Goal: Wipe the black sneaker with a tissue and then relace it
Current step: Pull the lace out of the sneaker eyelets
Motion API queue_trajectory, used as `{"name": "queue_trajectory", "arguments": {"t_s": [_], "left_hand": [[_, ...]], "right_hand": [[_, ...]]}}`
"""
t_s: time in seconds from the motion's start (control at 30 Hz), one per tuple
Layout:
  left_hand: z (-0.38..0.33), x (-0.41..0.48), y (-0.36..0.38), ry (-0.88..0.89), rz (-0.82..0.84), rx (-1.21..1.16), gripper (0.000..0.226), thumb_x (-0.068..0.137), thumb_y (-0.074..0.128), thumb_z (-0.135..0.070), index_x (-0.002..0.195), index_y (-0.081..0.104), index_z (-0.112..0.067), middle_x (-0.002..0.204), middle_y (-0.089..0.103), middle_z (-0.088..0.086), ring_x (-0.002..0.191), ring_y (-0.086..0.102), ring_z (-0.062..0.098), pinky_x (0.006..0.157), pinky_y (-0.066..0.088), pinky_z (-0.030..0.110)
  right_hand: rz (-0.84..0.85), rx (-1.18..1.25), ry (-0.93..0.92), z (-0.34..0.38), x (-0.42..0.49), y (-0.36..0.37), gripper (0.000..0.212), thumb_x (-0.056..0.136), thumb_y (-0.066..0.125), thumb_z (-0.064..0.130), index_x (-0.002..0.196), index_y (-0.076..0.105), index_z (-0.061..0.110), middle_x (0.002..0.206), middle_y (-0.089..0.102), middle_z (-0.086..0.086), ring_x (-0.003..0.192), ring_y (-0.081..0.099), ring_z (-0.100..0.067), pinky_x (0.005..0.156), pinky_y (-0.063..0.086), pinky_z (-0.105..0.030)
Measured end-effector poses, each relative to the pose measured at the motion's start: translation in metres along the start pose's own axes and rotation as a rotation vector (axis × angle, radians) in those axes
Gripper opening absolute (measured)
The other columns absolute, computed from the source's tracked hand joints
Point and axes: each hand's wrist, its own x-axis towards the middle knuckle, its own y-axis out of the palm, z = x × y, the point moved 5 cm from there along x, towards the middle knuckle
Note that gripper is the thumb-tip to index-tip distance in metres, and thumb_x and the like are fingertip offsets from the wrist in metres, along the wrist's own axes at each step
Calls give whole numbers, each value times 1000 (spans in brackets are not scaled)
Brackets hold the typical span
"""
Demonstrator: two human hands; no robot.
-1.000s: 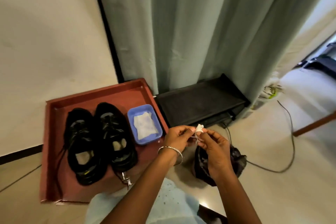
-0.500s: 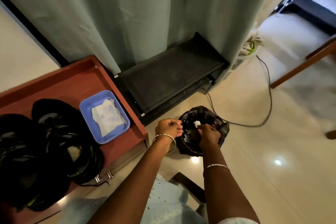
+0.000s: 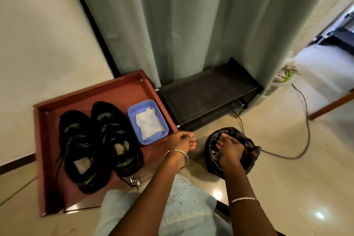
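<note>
Two black sneakers stand side by side on a reddish-brown tray (image 3: 47, 188): the left sneaker (image 3: 80, 151) and the right sneaker (image 3: 115, 136), toes pointing away from me. A folded white tissue (image 3: 148, 123) lies in a small blue tub (image 3: 134, 113) to the right of the sneakers. My left hand (image 3: 182, 142) hovers over the tray's right corner with its fingers curled and nothing in it. My right hand (image 3: 229, 152) reaches into a black plastic bag (image 3: 249, 151) on the floor, fingers spread loosely. No tissue shows in it.
A low black shoe rack (image 3: 206, 94) sits behind the bag under a grey-green curtain (image 3: 182, 25). A dark cable (image 3: 306, 120) loops over the tiled floor at right. A metal latch (image 3: 135, 180) sticks out at the tray's front edge. My knee in light cloth (image 3: 172, 207) is below.
My hands held a small white wad together, then my right hand carried it into the black bag. Now the wad is out of sight and my left hand has drawn back toward the tray.
</note>
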Motion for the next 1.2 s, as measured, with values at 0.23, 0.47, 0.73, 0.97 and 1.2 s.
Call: {"name": "queue_trajectory", "arguments": {"t_s": [0.23,0.47,0.73,0.97,1.2], "left_hand": [[-20,-53,-68,115,-164,-77,23,96,56,-3,77,67,-10,71,67,8,56,62,16,56,56,22],[-34,-104,-162,307,-594,333,15,88,61,-17,86,75,-21,93,76,8,92,69,31,83,53,33],[-41,-128,-236,428,-902,598,12,88,62,-15,91,72,-22,83,72,0,91,63,28,90,46,46],[-12,-98,-268,244,-764,1015,45,86,66,-47,127,56,-31,127,61,-2,127,46,24,106,31,46],[9,-91,-278,269,-836,1166,36,72,81,-44,101,74,-23,95,72,6,102,63,29,91,42,56]], "right_hand": [[305,-96,-71,-5,-99,45,12,92,57,-6,95,68,-2,76,63,-13,60,55,-16,54,46,-24],[515,-230,-180,-35,-179,71,10,88,65,-2,86,73,2,70,67,-9,50,54,-11,48,46,-21],[710,-378,-259,-68,-230,101,15,89,67,4,81,75,14,82,73,-5,67,63,-16,60,53,-26],[779,-716,-715,-64,-245,149,20,89,67,9,106,69,19,105,69,-1,100,64,-16,91,54,-35],[767,-944,-870,-85,-232,164,18,91,66,21,106,72,14,114,62,-5,106,61,-20,89,46,-25]]}}
